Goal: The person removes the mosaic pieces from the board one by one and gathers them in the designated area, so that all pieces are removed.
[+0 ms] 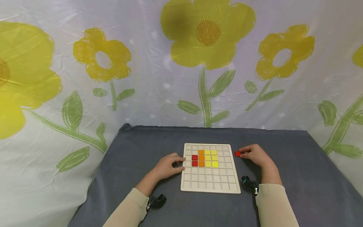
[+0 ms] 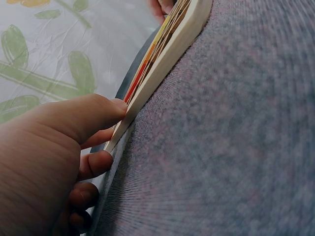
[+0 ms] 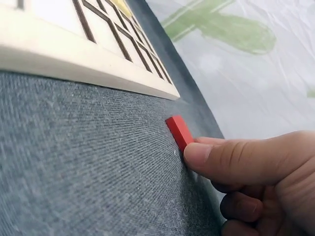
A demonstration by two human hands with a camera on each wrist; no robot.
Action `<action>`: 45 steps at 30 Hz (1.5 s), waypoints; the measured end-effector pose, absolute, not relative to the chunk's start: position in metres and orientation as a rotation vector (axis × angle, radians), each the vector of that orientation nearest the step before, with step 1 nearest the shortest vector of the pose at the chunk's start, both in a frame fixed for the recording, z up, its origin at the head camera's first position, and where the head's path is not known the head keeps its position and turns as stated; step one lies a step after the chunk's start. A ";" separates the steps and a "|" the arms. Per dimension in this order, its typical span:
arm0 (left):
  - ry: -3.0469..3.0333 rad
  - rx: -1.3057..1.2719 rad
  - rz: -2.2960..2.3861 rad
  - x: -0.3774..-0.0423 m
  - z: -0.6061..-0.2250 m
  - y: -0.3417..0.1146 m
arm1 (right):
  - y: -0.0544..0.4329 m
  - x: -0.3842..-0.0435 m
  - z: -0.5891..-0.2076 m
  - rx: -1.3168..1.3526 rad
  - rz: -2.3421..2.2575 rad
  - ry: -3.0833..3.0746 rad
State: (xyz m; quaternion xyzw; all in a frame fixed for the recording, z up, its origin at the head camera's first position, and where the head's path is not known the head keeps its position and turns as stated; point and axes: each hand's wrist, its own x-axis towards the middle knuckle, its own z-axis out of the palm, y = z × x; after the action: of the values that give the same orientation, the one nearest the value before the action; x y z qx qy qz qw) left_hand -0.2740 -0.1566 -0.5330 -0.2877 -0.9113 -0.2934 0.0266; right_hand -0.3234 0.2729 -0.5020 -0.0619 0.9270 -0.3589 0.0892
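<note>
Our right hand [image 1: 256, 155] pinched a flat, straight-edged red block [image 3: 180, 132] over ribbed grey cloth [image 1: 198, 208], beside the pale wooden grid board [image 1: 210, 171]. Our left hand [image 1: 167, 167] touched the board's left edge, thumb and finger apart.

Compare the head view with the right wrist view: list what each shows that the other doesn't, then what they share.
Only the head view shows the left hand touching the board, the orange tiles and the two dark red tiles. Only the right wrist view shows the ribbed texture of the gray cloth. Both show the right hand pinching a red tile beside the board, and the patterned curtain.
</note>
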 end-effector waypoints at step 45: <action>-2.833 -0.884 -0.892 -0.276 -0.534 -0.157 | 0.187 -0.302 -0.429 -0.550 -1.511 2.831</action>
State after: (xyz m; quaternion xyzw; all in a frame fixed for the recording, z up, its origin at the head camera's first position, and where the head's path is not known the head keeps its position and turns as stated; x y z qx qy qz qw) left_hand -0.2757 -0.1568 -0.5341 -0.2851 -0.9140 -0.2877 0.0213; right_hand -0.3023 0.1870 -0.4293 -0.1687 0.8681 -0.4634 -0.0571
